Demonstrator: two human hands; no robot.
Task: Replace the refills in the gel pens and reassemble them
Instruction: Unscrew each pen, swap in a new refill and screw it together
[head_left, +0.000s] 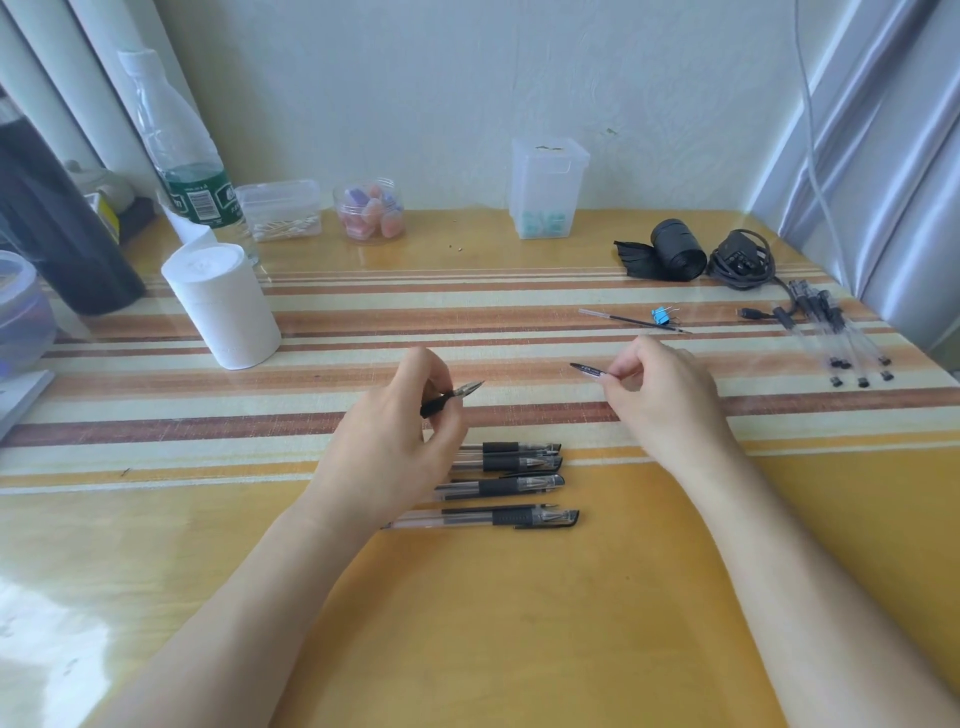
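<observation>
Head view, left hand (395, 441) gripping bare-tipped gel pen (452, 397), right hand (660, 395) pinching black cap (587, 370).

We read no full word anywhere. On the clear bottle (171, 119), the green label (200, 200) shows a barcode and white characters beside it, all too small for us to make out. The black cap (589, 370) carries white print, likewise illegible.

Gel pens (514, 486): rear ends hidden behind left hand (387, 441).
Blue tub (21, 312), left edge: cut off by frame.
</observation>
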